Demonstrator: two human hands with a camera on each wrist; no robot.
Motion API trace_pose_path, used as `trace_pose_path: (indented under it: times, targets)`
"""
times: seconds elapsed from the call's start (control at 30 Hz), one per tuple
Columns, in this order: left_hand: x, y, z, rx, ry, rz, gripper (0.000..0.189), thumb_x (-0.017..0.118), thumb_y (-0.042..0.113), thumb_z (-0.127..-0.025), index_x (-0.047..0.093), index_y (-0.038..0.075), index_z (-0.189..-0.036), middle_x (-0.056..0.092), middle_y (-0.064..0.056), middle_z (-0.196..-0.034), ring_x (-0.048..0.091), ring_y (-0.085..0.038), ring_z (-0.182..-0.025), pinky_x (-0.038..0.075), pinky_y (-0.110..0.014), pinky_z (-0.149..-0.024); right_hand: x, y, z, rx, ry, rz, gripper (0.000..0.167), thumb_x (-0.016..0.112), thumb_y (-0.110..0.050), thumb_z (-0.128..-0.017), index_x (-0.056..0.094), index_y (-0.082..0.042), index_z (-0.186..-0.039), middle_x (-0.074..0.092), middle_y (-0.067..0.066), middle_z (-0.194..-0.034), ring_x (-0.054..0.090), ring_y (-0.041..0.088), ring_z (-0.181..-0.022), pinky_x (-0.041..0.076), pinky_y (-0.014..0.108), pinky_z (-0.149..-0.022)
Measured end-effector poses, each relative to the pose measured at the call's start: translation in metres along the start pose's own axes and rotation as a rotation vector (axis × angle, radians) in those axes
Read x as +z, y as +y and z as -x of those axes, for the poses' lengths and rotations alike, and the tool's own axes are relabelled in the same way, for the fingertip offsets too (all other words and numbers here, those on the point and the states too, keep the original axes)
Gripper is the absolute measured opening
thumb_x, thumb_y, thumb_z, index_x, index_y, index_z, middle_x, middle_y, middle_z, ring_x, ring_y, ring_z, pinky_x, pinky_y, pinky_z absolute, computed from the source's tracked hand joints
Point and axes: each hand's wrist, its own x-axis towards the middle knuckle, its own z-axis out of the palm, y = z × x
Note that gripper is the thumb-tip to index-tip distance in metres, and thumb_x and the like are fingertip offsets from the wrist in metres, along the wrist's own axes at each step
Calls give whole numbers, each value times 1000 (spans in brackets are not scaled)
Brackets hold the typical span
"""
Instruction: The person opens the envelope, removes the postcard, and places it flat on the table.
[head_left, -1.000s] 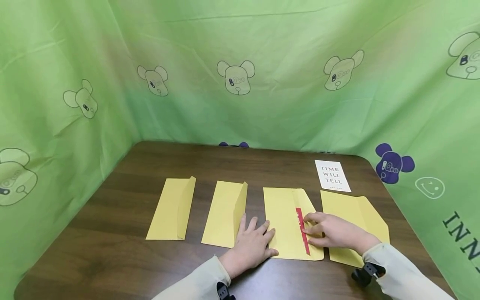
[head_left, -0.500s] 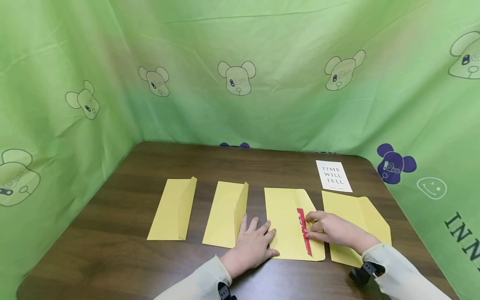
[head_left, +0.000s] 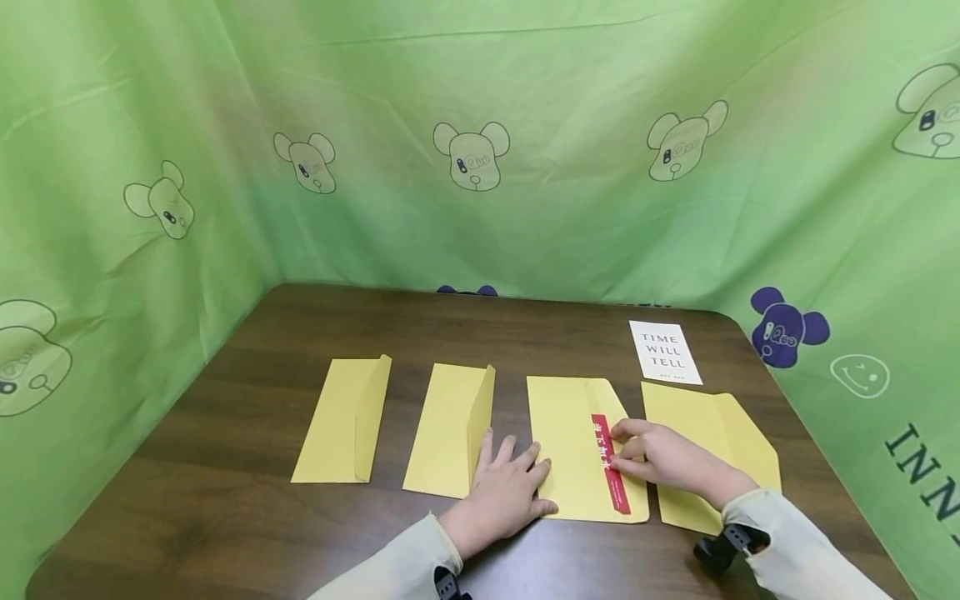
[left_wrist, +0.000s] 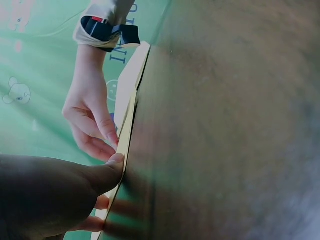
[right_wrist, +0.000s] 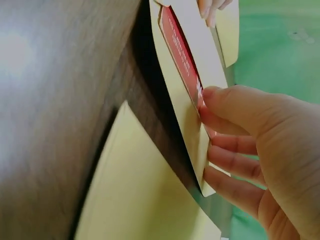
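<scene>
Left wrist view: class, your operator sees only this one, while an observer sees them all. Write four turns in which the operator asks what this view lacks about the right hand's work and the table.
Operator: I see the right hand with its fingertips hidden. What does it hold?
Observer: It pinches a red card, which shows at the opening of a yellow envelope.
Operator: Does anything on the table carry printed words in English?
Observer: Yes, the head view shows a white card reading "TIME WILL TELL", lying just beyond the rightmost envelope.
</scene>
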Motion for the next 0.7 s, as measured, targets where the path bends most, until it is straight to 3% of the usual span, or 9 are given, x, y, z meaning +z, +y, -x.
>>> trace_pose_path:
  times: [0.3, 0.5, 0.7]
  targets:
    - [-3, 0, -1, 12, 5, 6, 58, 54, 63, -92, 59, 29, -139, 51, 7, -146, 42, -26, -133, 23, -59, -112, -4, -6, -5, 245, -63, -81, 19, 78, -19, -85, 71, -24, -68, 67, 19, -117, 66, 34, -101, 53, 48, -84]
    - [-3, 0, -1, 12, 9, -2, 58, 54, 64, -92, 59, 30, -139, 51, 8, -146, 41, -25, -133, 23, -58, -112, -8, -5, -12, 325, -111, -142, 29, 77, -19, -86, 64, -25, -60, 64, 28, -122, 64, 44, -107, 46, 33, -72]
    - [2, 1, 0, 10, 9, -25, 58, 52, 65, -92, 58, 31, -139, 52, 8, -146, 42, -25, -131, 24, -58, -112, -7, -5, -14, 384, -136, -190, 26, 77, -20, -86, 68, -25, -62, 61, 31, -126, 61, 48, -111, 42, 31, -71]
